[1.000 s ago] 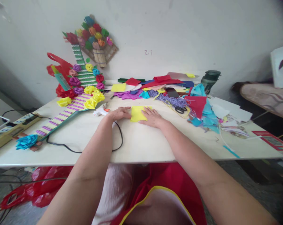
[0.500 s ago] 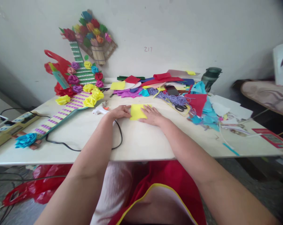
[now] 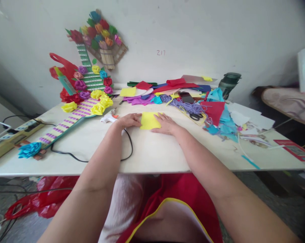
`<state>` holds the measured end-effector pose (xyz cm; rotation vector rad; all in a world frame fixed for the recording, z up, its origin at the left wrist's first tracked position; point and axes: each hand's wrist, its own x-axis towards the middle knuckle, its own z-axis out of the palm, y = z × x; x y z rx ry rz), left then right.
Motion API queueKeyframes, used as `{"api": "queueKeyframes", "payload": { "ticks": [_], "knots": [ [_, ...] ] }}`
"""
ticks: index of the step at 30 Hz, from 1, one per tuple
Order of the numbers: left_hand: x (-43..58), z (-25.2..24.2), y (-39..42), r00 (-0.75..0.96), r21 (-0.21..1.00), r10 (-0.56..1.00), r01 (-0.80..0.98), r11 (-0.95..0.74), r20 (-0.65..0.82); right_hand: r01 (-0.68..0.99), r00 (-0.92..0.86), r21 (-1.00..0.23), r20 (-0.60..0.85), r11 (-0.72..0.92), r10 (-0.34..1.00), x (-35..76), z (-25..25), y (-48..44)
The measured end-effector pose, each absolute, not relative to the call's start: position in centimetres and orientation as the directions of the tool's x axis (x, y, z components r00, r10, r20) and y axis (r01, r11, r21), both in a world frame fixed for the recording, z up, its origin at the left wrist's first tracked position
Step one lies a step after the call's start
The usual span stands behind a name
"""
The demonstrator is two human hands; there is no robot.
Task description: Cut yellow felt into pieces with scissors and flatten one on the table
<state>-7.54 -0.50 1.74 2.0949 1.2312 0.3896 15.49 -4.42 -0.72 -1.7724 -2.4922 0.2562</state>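
A square piece of yellow paper (image 3: 147, 120) lies flat on the white table in front of me. My right hand (image 3: 166, 124) rests on its right part, palm down with fingers spread. At the left edge of the paper, my left hand (image 3: 130, 120) lies on the table, its fingertips touching or nearly touching that edge and its thumb apart from the fingers. Just left of that hand is a white glue gun (image 3: 108, 116), partly hidden, with a black cable (image 3: 74, 157) running across the table.
A guitar-shaped craft with paper flowers (image 3: 93, 81) leans at the left, near a power strip (image 3: 21, 133). Coloured sheets (image 3: 142, 96), purple yarn (image 3: 184, 103), scissors (image 3: 196, 116) and a phone (image 3: 186, 97) lie at the back. Blue scraps (image 3: 224, 118) and a dark bottle (image 3: 229, 84) are right.
My right hand has slid slightly right across the yellow paper, uncovering a little more of it. My left hand stays at the left edge. The view has shifted slightly.
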Motion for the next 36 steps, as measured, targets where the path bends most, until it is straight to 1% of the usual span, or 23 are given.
{"api": "queueKeyframes", "payload": {
  "ticks": [21,32,36],
  "knots": [
    [-8.02,1.54,-0.20,0.511,0.675,0.857,0.655,-0.340,-0.064,0.937,-0.305,-0.193,-0.055,0.290,0.951,15.30,-0.46,-4.48],
    [-7.96,1.79,-0.39,0.521,0.617,0.850,0.694,-0.370,-0.077,0.936,-0.310,-0.190,-0.050,0.295,0.950,15.26,-0.50,-4.42],
    [-8.05,1.79,-0.31,0.491,0.627,0.866,0.703,-0.334,-0.089,0.936,-0.314,-0.185,-0.046,0.301,0.948,15.24,-0.54,-4.31]
  ]
}}
